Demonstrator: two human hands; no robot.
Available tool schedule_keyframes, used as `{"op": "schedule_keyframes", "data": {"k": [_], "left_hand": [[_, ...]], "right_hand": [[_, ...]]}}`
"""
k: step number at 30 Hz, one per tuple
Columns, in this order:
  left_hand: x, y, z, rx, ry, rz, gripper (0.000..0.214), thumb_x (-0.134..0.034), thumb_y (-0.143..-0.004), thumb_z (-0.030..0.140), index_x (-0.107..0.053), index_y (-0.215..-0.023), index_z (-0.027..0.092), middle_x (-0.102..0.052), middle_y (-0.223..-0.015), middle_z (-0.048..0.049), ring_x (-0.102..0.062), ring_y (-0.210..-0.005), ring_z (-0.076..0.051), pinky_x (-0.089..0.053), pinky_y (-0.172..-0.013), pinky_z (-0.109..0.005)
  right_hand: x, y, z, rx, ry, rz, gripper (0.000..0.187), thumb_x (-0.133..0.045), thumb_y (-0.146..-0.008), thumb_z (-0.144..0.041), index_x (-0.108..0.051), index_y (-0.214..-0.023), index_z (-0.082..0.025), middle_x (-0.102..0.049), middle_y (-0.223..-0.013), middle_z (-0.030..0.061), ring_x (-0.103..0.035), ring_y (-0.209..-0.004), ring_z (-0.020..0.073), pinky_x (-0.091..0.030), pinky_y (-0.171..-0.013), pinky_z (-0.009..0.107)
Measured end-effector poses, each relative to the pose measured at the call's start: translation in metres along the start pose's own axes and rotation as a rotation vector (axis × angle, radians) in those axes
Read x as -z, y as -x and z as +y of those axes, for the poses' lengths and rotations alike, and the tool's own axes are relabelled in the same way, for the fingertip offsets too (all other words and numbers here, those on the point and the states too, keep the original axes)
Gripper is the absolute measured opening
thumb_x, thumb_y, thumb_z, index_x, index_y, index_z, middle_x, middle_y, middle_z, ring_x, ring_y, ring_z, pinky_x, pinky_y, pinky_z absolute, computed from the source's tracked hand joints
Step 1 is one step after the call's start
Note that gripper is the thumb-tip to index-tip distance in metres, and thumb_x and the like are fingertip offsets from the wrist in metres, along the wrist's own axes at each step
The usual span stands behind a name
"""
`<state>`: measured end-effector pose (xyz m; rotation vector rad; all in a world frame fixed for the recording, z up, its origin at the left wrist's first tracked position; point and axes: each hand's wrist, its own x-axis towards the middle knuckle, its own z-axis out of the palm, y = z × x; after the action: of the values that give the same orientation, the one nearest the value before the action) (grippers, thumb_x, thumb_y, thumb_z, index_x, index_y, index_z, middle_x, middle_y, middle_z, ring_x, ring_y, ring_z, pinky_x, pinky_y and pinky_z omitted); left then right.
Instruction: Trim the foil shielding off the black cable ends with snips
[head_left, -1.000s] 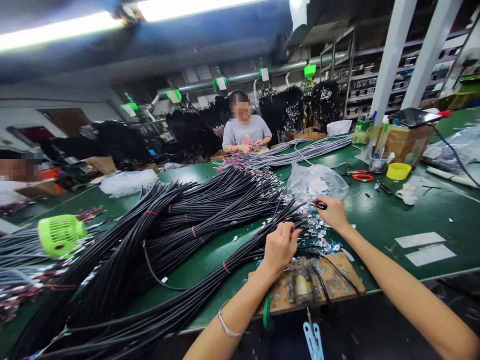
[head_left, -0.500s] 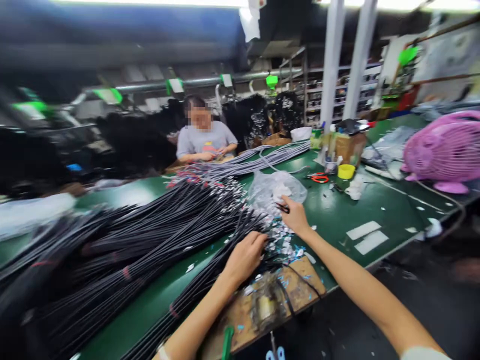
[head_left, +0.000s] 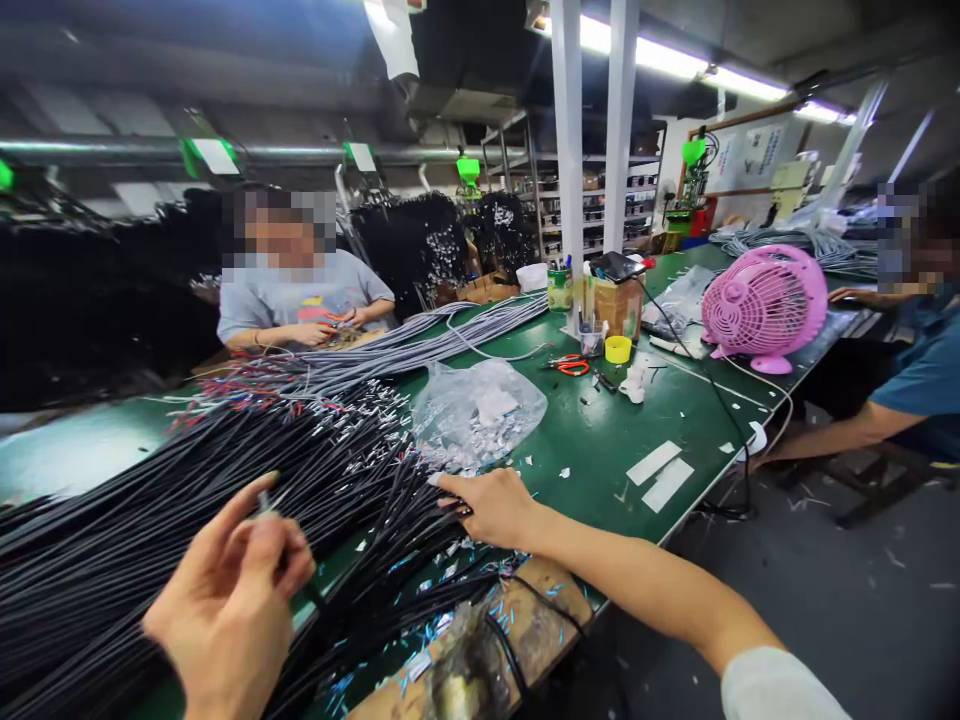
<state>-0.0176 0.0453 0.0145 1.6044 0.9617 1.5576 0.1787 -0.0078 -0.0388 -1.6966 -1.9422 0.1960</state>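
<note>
Well, from where I stand the left hand (head_left: 232, 605) hangs left of the clear bag (head_left: 480, 412), pinching a small pale tip (head_left: 265, 501), perhaps a cable end. The right hand (head_left: 495, 510) is just this side of the bag, fingers curled; what they grip, I can't tell. Black cables (head_left: 172, 500) spread leftward from the bag, many pale-ended; scraps (head_left: 449, 571) nearby suggest trimming partly done, plenty seemingly left.
</note>
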Motion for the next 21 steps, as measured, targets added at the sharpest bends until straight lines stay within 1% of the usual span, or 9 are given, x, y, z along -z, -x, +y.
{"op": "schedule_keyframes", "data": {"k": [2, 4, 6, 7, 9, 11, 13, 17, 21], "left_hand": [[-0.006, -0.010, 0.003, 0.156, 0.109, -0.161, 0.034, -0.064, -0.078, 0.033, -0.061, -0.111, 0.029, -0.049, -0.060, 0.0067, -0.035, -0.044, -0.004, -0.027, -0.041, -0.017], [-0.012, -0.010, 0.004, 0.204, 0.094, -0.332, 0.034, -0.063, -0.079, 0.035, -0.063, -0.109, 0.019, -0.047, -0.058, 0.0058, -0.037, -0.045, -0.005, -0.026, -0.041, -0.017], [-0.018, -0.004, 0.005, 0.135, 0.007, -0.458, 0.033, -0.059, -0.082, 0.035, -0.066, -0.104, 0.012, -0.046, -0.052, 0.0049, -0.037, -0.044, -0.006, -0.026, -0.041, -0.018], [-0.022, 0.000, 0.005, 0.069, -0.047, -0.496, 0.032, -0.056, -0.084, 0.033, -0.067, -0.103, 0.010, -0.052, -0.055, 0.0023, -0.042, -0.047, -0.008, -0.030, -0.043, -0.019], [-0.027, 0.008, 0.004, 0.036, -0.103, -0.448, 0.025, -0.059, -0.082, 0.030, -0.070, -0.096, 0.012, -0.063, -0.069, -0.0026, -0.050, -0.055, -0.010, -0.038, -0.049, -0.020], [-0.030, 0.015, 0.004, 0.018, -0.139, -0.412, 0.020, -0.062, -0.079, 0.025, -0.071, -0.094, 0.015, -0.065, -0.073, -0.0036, -0.055, -0.060, -0.013, -0.042, -0.054, -0.021], [-0.031, 0.022, 0.006, -0.037, -0.178, -0.395, 0.015, -0.063, -0.079, 0.021, -0.072, -0.089, 0.015, -0.067, -0.076, -0.0049, -0.058, -0.065, -0.014, -0.044, -0.058, -0.023], [-0.030, 0.034, 0.010, -0.138, -0.270, -0.343, 0.006, -0.067, -0.075, 0.015, -0.073, -0.076, 0.015, -0.065, -0.067, -0.0043, -0.056, -0.061, -0.015, -0.041, -0.057, -0.025], [-0.030, 0.040, 0.009, -0.189, -0.266, -0.328, 0.004, -0.068, -0.074, 0.012, -0.072, -0.075, 0.014, -0.064, -0.066, -0.0043, -0.056, -0.060, -0.015, -0.040, -0.055, -0.025]], "right_hand": [[-0.001, -0.001, 0.004, -0.032, 0.032, -0.035, 0.029, -0.056, -0.091, -0.030, -0.055, -0.116, -0.015, -0.060, -0.109, 0.0069, -0.062, -0.090, 0.0192, -0.052, -0.077, 0.039], [0.000, 0.000, 0.007, -0.038, 0.034, -0.042, 0.025, -0.056, -0.091, -0.030, -0.058, -0.110, -0.015, -0.061, -0.106, 0.0062, -0.062, -0.088, 0.0181, -0.052, -0.076, 0.037], [0.006, 0.001, 0.008, -0.025, 0.003, -0.004, 0.024, -0.056, -0.091, -0.032, -0.059, -0.107, -0.015, -0.063, -0.100, 0.0052, -0.063, -0.083, 0.0164, -0.052, -0.073, 0.035], [0.009, 0.001, 0.009, -0.015, -0.026, 0.035, 0.023, -0.055, -0.091, -0.033, -0.060, -0.105, -0.015, -0.064, -0.096, 0.0044, -0.063, -0.079, 0.0154, -0.052, -0.072, 0.034], [0.015, -0.001, 0.011, 0.008, -0.110, 0.140, 0.022, -0.054, -0.091, -0.034, -0.062, -0.099, -0.015, -0.066, -0.085, 0.0030, -0.063, -0.071, 0.0147, -0.052, -0.068, 0.033], [0.021, -0.002, 0.010, 0.024, -0.216, 0.264, 0.028, -0.047, -0.092, -0.037, -0.062, -0.098, -0.014, -0.067, -0.085, 0.0084, -0.064, -0.072, 0.0189, -0.052, -0.066, 0.032], [0.025, 0.000, 0.006, 0.056, -0.314, 0.326, 0.029, -0.048, -0.091, -0.041, -0.062, -0.090, -0.015, -0.066, -0.081, 0.0082, -0.062, -0.067, 0.0193, -0.051, -0.060, 0.030], [0.031, 0.006, -0.009, 0.129, -0.441, 0.292, 0.024, -0.054, -0.088, -0.038, -0.061, -0.075, -0.019, -0.058, -0.067, 0.0012, -0.054, -0.056, 0.0148, -0.044, -0.049, 0.023], [0.034, 0.007, -0.016, 0.133, -0.494, 0.257, 0.024, -0.054, -0.087, -0.036, -0.060, -0.070, -0.020, -0.051, -0.060, -0.0015, -0.047, -0.051, 0.0129, -0.038, -0.046, 0.023]]}}
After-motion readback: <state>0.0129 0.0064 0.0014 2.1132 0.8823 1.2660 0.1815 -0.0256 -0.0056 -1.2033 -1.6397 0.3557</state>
